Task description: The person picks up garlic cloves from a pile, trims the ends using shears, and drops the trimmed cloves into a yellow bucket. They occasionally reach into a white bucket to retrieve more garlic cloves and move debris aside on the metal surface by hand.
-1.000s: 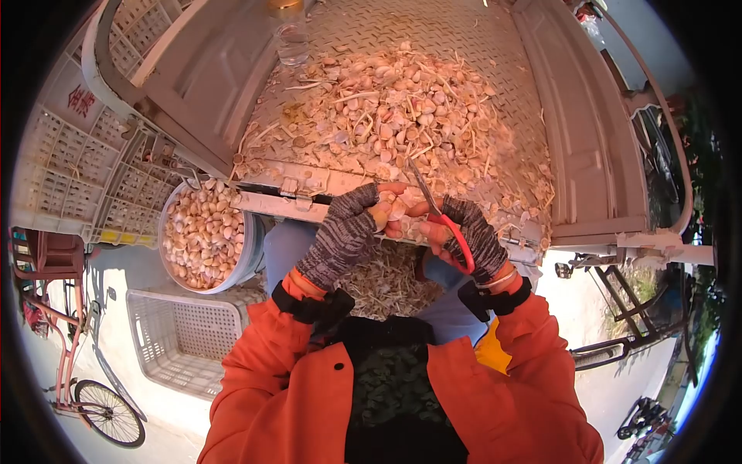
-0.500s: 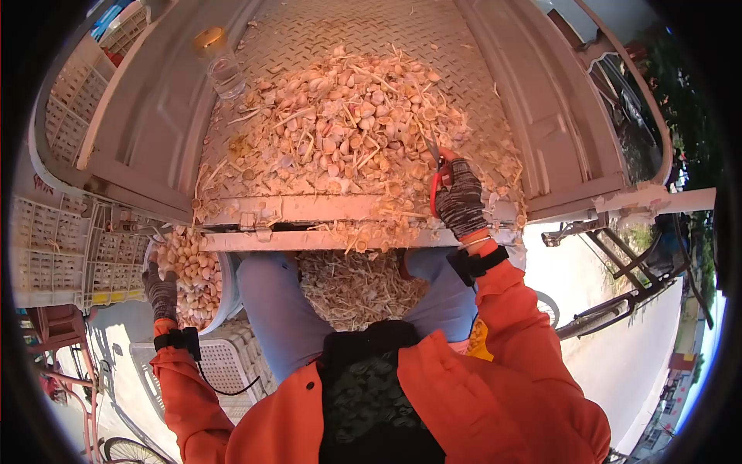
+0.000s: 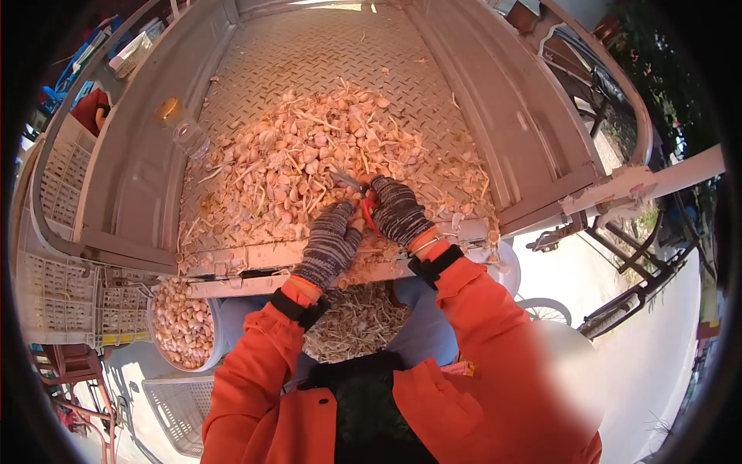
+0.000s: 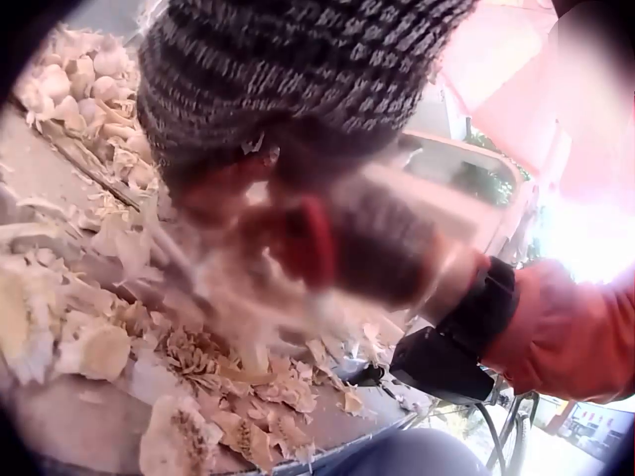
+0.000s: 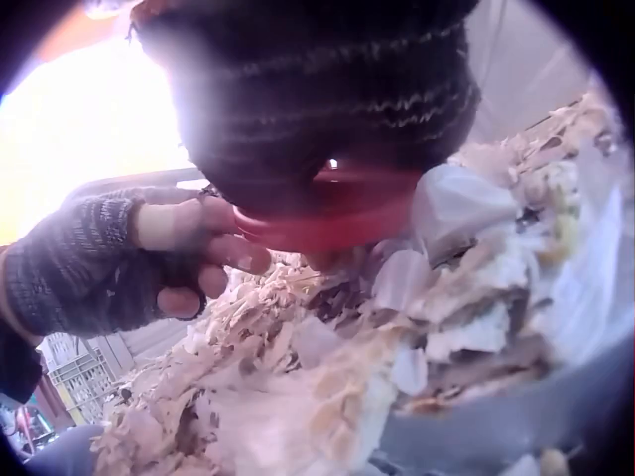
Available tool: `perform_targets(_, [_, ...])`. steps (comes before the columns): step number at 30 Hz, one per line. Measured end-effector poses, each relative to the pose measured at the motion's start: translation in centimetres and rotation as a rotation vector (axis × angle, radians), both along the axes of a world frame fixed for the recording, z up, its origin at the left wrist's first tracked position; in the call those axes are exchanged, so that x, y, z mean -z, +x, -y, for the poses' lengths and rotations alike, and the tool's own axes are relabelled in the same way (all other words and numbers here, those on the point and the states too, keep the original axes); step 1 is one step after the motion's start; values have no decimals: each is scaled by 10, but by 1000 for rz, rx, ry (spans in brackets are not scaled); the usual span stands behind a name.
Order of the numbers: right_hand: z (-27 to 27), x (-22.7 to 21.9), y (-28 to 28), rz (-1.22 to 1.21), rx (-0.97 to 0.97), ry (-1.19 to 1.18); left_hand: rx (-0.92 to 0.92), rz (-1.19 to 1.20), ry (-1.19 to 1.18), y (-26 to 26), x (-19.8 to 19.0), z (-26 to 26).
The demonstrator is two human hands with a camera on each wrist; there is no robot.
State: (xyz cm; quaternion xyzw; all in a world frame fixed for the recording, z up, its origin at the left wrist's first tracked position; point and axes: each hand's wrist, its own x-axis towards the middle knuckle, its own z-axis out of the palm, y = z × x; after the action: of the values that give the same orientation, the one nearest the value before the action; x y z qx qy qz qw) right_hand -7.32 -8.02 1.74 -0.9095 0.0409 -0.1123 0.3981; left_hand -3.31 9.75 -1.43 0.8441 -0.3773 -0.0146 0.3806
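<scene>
My right hand (image 3: 398, 210), in a striped fingerless glove, grips red-handled scissors (image 3: 369, 215) at the near edge of the garlic pile (image 3: 301, 155). The blades point away to the left over the cloves. Close beside it is my left hand (image 3: 331, 241) in a matching glove, near the edge of the metal bed. In the right wrist view, the left hand (image 5: 129, 248) has its fingers loosely bent, and nothing shows between them. The red scissor handle (image 5: 327, 213) passes under the right hand there. Papery garlic skins (image 4: 238, 397) lie below the left hand, whose fingertips are blurred.
A white bucket of garlic cloves (image 3: 183, 325) stands at the left, above a grey plastic crate (image 3: 174, 410). In the truck bed (image 3: 325, 46) a jar with a yellow lid (image 3: 182, 127) stands by the left wall. Stalks and skins (image 3: 352, 321) lie between the knees.
My left hand went from beside the scissors to the bucket at the left, then came back to the pile next to my right hand. The right hand, still gripping the scissors, reaches over the garlic.
</scene>
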Motion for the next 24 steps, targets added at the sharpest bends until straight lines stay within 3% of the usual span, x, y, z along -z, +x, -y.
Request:
perform_targets(1, [0, 1, -6, 55, 43, 71, -50, 163, 203, 8, 12, 18])
perform_targets(2, [2, 1, -11, 119, 85, 143, -11, 191, 175, 11, 0, 28])
perform_targets(4, [1, -23, -31, 198, 67, 327, 106, -680, -165, 1, -26, 23])
perform_targets(6, [-8, -22, -48, 247, 45, 324, 144, -1035, -455, -10, -33, 15])
perform_targets(8, [-16, -30, -60, 301, 24, 164, 90, -1140, -557, -29, -31, 8])
perform_targets(10, [-28, -20, -75, 267, 76, 587, 56, -1152, -548, -56, -42, 4])
perform_targets(14, [-45, -16, -108, 223, 68, 618, 20, -969, -596, -98, -28, -14])
perform_targets(16, [-53, -19, -121, 250, 72, 766, 44, -959, -616, -115, -40, -18])
perform_targets(17, [-53, -22, -129, 251, 50, 1213, 29, -918, -618, -123, -47, -19])
perform_targets(18, [-45, -32, -138, 214, 37, 1665, 122, -991, -860, -129, -58, -21])
perform_targets(20, [-32, -13, -153, 315, 257, 1466, 102, -1016, -1014, -126, -97, -36])
perform_targets(22, [-24, -5, -174, 135, 116, 1389, 183, -1029, -946, -111, -109, -43])
perform_targets(23, [-35, -1, -184, 119, 92, 1405, 60, -1025, -876, -109, -109, -41])
perform_targets(24, [-45, 3, -197, 85, -18, 864, -50, -1022, -805, -106, -108, -40])
